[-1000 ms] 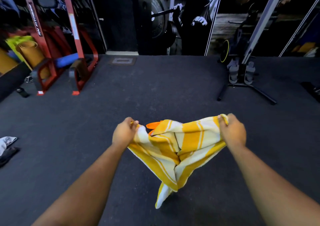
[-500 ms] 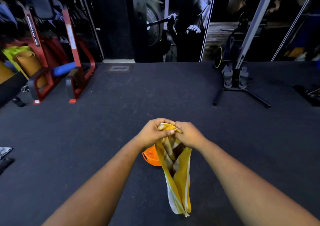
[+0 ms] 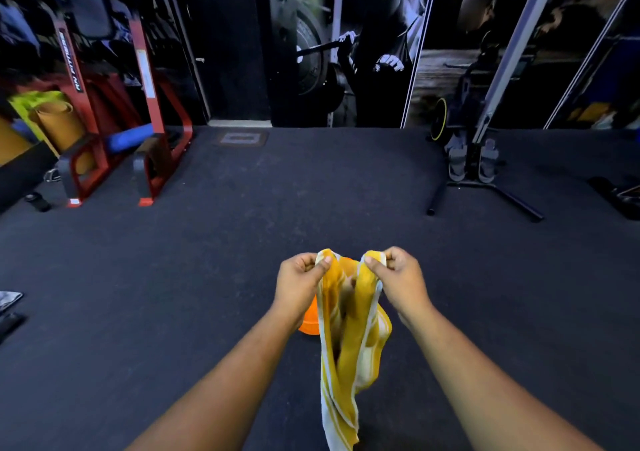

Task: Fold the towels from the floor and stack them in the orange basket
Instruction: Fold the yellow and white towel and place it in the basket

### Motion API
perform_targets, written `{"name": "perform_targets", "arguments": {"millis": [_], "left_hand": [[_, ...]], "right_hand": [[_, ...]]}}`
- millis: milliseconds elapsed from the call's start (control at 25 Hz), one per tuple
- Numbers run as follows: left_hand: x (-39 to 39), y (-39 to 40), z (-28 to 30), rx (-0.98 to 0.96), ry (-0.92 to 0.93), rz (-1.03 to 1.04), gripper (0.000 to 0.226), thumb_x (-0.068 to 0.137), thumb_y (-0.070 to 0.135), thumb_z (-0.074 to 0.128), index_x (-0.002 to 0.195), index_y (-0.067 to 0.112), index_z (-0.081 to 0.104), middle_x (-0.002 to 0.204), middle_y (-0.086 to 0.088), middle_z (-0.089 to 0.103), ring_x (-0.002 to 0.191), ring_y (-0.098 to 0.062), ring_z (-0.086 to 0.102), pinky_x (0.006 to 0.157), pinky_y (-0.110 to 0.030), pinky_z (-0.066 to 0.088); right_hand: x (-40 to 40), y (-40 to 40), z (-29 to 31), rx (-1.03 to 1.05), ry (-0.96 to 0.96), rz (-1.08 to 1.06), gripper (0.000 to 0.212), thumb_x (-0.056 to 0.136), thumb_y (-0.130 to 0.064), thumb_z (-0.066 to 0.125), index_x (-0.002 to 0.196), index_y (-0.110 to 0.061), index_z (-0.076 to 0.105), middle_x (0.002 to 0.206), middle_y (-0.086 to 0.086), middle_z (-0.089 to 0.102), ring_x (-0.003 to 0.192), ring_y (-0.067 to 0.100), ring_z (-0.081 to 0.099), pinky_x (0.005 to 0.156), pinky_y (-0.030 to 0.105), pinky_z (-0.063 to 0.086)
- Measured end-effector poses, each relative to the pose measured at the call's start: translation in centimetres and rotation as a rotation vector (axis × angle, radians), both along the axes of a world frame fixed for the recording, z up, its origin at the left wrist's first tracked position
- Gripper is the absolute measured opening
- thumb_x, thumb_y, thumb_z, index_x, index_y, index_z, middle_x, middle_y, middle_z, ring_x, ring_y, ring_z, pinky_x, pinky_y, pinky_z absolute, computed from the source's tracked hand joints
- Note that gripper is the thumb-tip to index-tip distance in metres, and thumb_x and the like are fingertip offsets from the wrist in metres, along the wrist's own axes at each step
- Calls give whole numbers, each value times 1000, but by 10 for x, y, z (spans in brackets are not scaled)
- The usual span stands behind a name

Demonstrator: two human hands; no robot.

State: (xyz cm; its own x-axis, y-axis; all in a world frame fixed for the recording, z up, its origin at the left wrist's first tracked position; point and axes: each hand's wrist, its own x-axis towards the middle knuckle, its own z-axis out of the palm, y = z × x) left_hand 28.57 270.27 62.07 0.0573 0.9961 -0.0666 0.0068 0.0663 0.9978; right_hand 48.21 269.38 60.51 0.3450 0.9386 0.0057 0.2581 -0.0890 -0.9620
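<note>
A yellow towel with white stripes hangs in the air in front of me, folded lengthwise and drooping toward the floor. My left hand pinches one top corner of it. My right hand pinches the other top corner, a short gap away. The orange basket stands on the dark floor just behind the towel; only a sliver of its side and a bit of its rim show, the rest is hidden by the towel and my left wrist.
A red metal rack with rolled mats stands at the far left. A black stand with long legs is at the far right. Grey and dark cloths lie at the left edge of the dark carpet.
A second ago the towel was stretched wide between my hands. My hands then came together with its corners, and now they have moved slightly apart again, each with a corner.
</note>
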Motion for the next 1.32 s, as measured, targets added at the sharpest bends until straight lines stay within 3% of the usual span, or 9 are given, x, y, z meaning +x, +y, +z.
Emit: {"name": "perform_targets", "arguments": {"millis": [200,400,480,680,880,960,1080,1200,1320], "left_hand": [[21,-7,-3,187,178,-88,21,102,22,59,97,15,78,87,-6,77,84,-24,71,82,-49,56],[24,-7,-5,206,218,-45,21,104,17,57,102,16,78,90,-2,78,89,-23,73,83,-49,57],[24,-4,-4,171,180,-58,22,104,18,57,103,18,78,90,-1,78,90,-22,73,84,-49,58],[24,-4,10,224,233,-197,21,104,11,55,111,14,75,97,8,77,94,-2,70,85,-23,55],[12,6,3,248,229,-196,18,89,15,77,102,27,74,97,3,79,91,-6,72,85,-34,57],[10,14,8,262,249,-239,16,87,18,77,100,26,76,96,4,79,92,-10,74,86,-37,59],[8,30,31,332,329,-368,15,92,14,74,104,23,76,93,15,77,91,-1,72,83,-25,57],[5,47,59,385,361,-448,9,97,11,67,103,12,74,82,21,73,75,8,64,69,-13,48],[1,60,79,412,309,-426,11,100,12,62,101,10,73,89,10,74,84,1,66,76,-19,51]], "right_hand": [[-31,-4,10,33,186,135,17,89,-36,73,91,-21,80,89,4,78,90,24,75,84,57,59],[-29,-6,6,116,12,197,22,88,-43,63,94,-31,80,94,-11,76,93,13,72,85,51,59],[-28,-8,6,139,43,163,21,87,-42,68,92,-26,80,90,-8,78,87,14,74,80,52,60],[-24,-7,13,102,178,229,11,94,-18,71,89,-18,81,90,4,79,90,22,75,88,53,59],[-16,-1,29,-41,217,390,29,90,-24,49,84,-20,77,90,-2,71,86,4,63,76,24,48],[-12,1,30,57,215,379,32,92,-20,48,77,-22,76,92,2,64,88,9,60,81,25,47],[-10,1,31,243,267,346,33,94,-14,48,86,-19,80,104,7,68,104,18,65,97,33,49],[-20,-1,40,341,369,372,20,98,-4,52,105,-4,70,109,7,74,108,19,68,96,31,52],[-16,6,55,323,459,360,12,99,-1,53,107,-10,53,100,5,72,95,12,67,85,27,53]]}}
